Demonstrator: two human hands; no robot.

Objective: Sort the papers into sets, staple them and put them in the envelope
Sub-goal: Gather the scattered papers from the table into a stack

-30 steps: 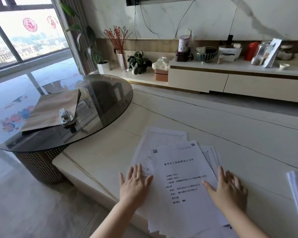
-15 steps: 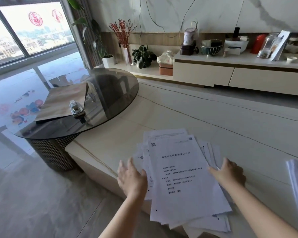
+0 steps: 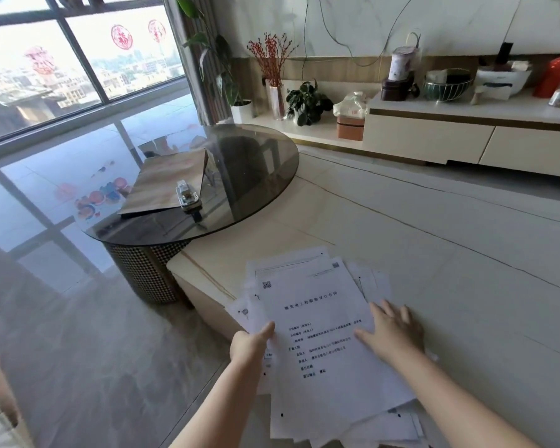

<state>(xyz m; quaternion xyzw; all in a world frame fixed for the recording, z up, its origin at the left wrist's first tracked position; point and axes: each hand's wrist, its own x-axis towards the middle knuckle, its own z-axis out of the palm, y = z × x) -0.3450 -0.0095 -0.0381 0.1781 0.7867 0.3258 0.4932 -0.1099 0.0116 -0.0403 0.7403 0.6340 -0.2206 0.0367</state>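
Head view: the papers (image 3: 317, 337) lie in a loose, fanned heap at the near edge of the pale stone table (image 3: 450, 253). The left hand (image 3: 251, 344) pinches the heap's left edge, thumb on top; the right hand (image 3: 393, 334) rests flat on the top sheet, fingers spread. Advisable next — square the thin, slippery sheets against the hard surface before sorting. The envelope (image 3: 165, 184) — stiff, brown — and the stapler (image 3: 187, 195) sit well apart on the round glass table (image 3: 259, 163).

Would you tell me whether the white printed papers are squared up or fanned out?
Fanned out: corners of the white printed papers splay unevenly under the top sheet.
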